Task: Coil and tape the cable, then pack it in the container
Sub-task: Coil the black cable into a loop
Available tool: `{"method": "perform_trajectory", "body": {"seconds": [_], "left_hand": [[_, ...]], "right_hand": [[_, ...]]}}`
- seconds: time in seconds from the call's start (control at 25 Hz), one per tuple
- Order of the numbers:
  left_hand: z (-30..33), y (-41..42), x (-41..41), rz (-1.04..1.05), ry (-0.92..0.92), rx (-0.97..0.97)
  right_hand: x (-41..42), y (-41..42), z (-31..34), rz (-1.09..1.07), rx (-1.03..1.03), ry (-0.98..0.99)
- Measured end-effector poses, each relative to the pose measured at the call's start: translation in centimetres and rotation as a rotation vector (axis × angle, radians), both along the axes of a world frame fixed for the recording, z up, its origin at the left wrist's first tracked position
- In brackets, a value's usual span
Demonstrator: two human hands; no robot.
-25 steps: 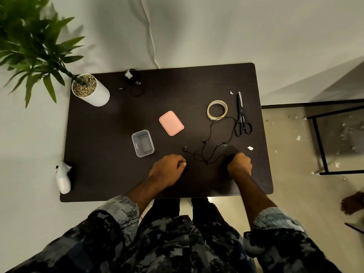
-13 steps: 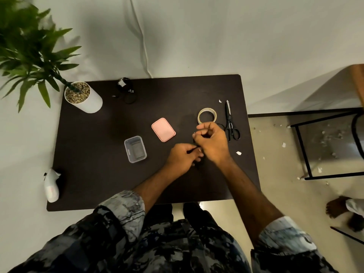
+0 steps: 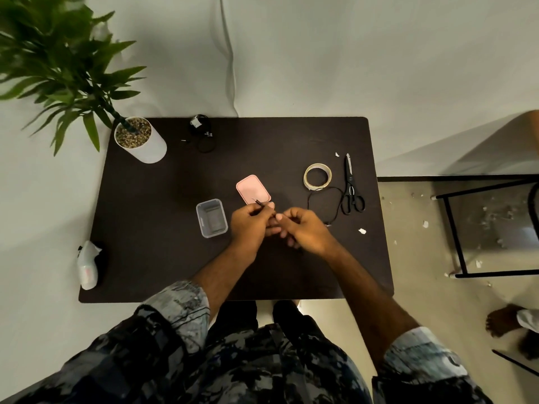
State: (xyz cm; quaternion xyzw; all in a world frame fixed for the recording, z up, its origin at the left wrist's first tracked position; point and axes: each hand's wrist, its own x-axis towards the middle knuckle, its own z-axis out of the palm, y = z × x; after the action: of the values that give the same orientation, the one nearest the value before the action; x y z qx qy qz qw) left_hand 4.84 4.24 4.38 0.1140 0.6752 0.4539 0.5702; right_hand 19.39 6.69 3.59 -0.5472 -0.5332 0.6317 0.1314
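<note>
Hands (image 3: 280, 225) lower now, cable (image 3: 335, 205) trailing

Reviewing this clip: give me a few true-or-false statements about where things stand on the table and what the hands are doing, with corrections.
1. The clear container is open, its pink lid lying apart on the table. True.
2. The left hand holds the scissors. False: the scissors lie untouched beside the tape roll; the left hand pinches one end of the cable.
3. Part of the cable lies loose on the table near the tape roll. True.
4. The cable is already packed in the container. False: it runs between the hands and the table.
5. The right hand rests flat on the table. False: its fingers are curled at the cable.
</note>
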Motion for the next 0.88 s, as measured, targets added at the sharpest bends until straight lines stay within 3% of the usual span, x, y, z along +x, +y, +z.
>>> {"method": "perform_trajectory", "body": {"seconds": [0.16, 0.36, 0.56, 0.76, 0.88], "left_hand": [[-1.1, -0.7, -2.1, 0.07, 0.124, -0.067], [-0.1, -2.4, -3.7, -0.439, 0.053, -0.064], [1.1, -2.5, -5.6, -0.605, 0.083, -0.008], [3.0, -1.6, -8.8, -0.491, -0.462, -0.042], [4.1, -0.4, -10.5, -0.267, -0.78, 0.042]], "right_hand": [[0.4, 0.5, -0.4, 0.087, 0.116, -0.098], [-1.2, 1.8, -0.4, -0.1, 0.238, -0.089], [-3.2, 2.0, -0.4, -0.092, 0.283, -0.099], [-5.4, 1.5, -1.1, -0.156, 0.324, -0.108], [-6.2, 1.0, -1.8, -0.198, 0.333, -0.16]]}}
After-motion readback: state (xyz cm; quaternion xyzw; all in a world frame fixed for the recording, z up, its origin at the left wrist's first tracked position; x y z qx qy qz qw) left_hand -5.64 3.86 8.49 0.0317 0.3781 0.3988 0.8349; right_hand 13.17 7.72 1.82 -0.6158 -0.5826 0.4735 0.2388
